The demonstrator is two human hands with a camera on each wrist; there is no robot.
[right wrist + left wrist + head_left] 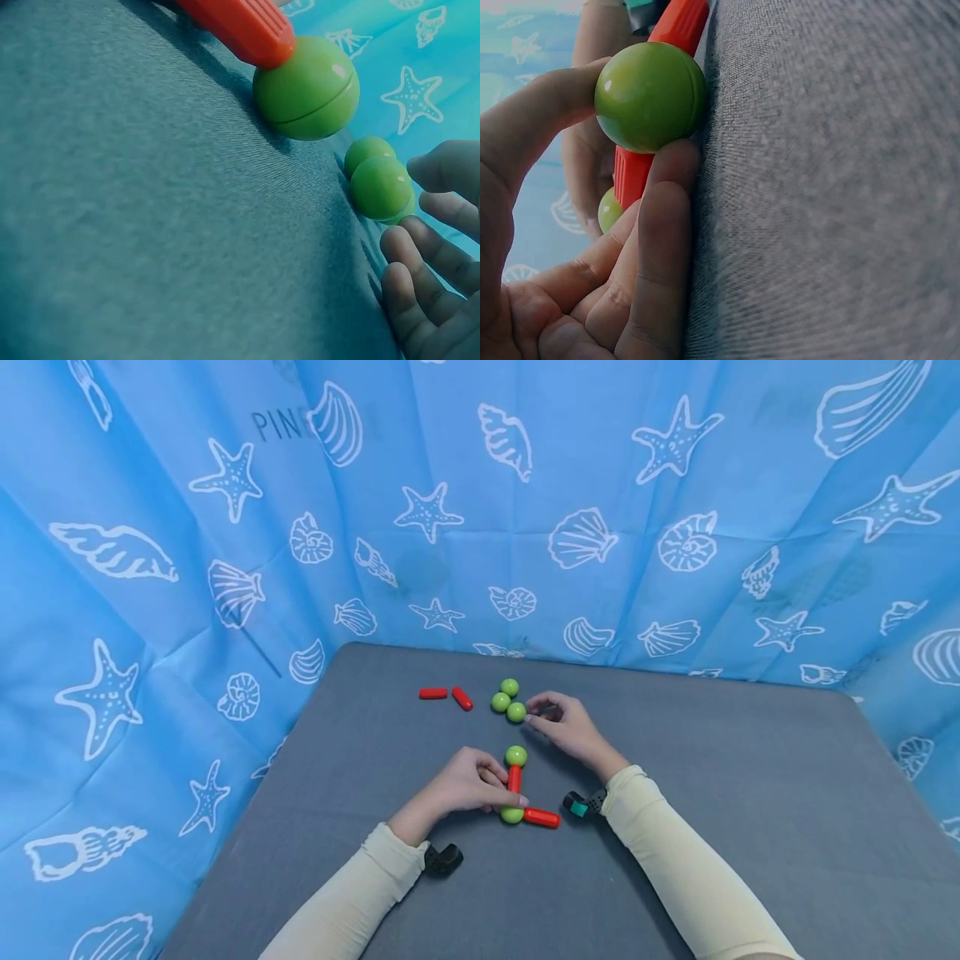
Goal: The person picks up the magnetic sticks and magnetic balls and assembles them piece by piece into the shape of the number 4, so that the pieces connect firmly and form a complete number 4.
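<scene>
Low at the table's middle, my left hand pinches the near green ball between thumb and fingers. Two red rods join that ball: one rod runs up to a far green ball, the other rod sticks out to the right. Farther back, my right hand reaches beside a cluster of three loose green balls, its fingertips right by the nearest ball. In the right wrist view its fingers are spread apart around the side of that ball and hold nothing.
Two loose red rods, one lying sideways and one slanted, are left of the ball cluster. A grey cloth covers the table. A blue curtain with white shell prints hangs behind and at the sides.
</scene>
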